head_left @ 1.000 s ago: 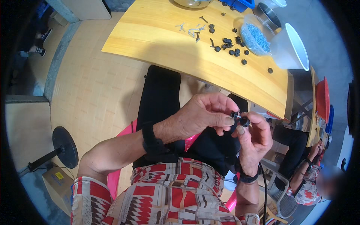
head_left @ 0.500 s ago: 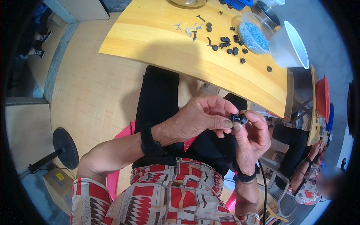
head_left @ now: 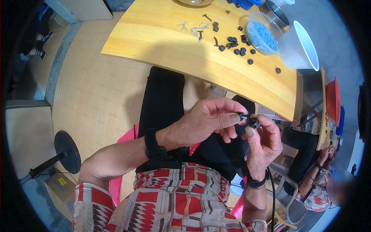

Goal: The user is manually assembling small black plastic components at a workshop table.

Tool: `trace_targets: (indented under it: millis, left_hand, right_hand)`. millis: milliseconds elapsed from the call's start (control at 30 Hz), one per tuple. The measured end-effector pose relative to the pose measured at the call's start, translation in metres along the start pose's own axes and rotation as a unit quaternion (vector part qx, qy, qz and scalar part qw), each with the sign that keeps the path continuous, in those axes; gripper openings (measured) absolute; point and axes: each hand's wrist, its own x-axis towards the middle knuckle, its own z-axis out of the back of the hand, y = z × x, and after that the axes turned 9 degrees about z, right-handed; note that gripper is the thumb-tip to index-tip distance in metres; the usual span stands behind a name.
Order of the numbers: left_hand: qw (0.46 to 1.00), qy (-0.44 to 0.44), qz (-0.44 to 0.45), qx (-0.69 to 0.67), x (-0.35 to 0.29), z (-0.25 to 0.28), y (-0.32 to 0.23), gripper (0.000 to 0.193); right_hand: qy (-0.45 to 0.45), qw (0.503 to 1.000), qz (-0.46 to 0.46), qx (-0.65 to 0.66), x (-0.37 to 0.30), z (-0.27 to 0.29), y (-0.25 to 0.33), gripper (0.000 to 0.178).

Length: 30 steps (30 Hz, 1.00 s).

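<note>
Over my lap, my left hand (head_left: pixel 210 118) pinches a small black part with a silver screw (head_left: pixel 244 117) sticking out of it toward the right. Close beside it, my right hand (head_left: pixel 262 137) grips a round black knob-like piece (head_left: pixel 254 123) between thumb and forefinger. A narrow gap separates the two pieces. On the wooden table (head_left: pixel 154 34) beyond lie several similar black pieces (head_left: pixel 236 51), a scatter of silver screws (head_left: pixel 194 32) and a few black T-shaped parts (head_left: pixel 207 17).
A clear bowl (head_left: pixel 264 36) full of small bluish screws stands at the table's right, beside a tilted white bucket (head_left: pixel 299 46) and a metal bowl (head_left: pixel 275 13). A blue bin (head_left: pixel 244 4) is at the far edge. Another person (head_left: pixel 315 185) sits at the right by a red basin (head_left: pixel 332 96).
The black knob-like piece has come apart from the screw-bearing part. My right hand has shifted slightly right with it, while my left hand stays nearly in place.
</note>
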Motion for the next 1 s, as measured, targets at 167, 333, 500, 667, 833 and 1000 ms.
trace_targets:
  millis: [167,333,500,667,833,1000]
  left_hand:
    - [0.999,-0.007,-0.022,0.037,-0.002,-0.002,0.001,0.023]
    - [0.999,-0.002,-0.023,0.043,-0.004,-0.003,0.001,0.023]
    - [0.999,0.0,-0.025,0.034,-0.003,-0.005,0.001,0.023]
    - [0.999,0.002,-0.039,0.025,-0.002,-0.005,0.006,0.023]
    - [0.998,-0.001,-0.045,0.032,-0.003,-0.006,0.002,0.023]
    - [0.998,-0.013,-0.034,0.058,-0.005,-0.007,-0.002,0.023]
  right_hand:
    - [0.01,1.0,-0.013,0.007,0.0,0.001,0.001,0.031]
    - [0.005,1.0,-0.026,-0.001,-0.001,0.001,0.0,0.031]
    - [0.033,0.997,0.01,-0.065,0.002,0.003,0.0,0.032]
    - [0.062,0.991,0.034,-0.118,0.007,0.003,0.006,0.034]
    - [0.098,0.982,0.07,-0.144,0.012,0.001,0.015,0.035]
    - [0.08,0.985,0.054,-0.142,0.008,0.004,0.011,0.032]
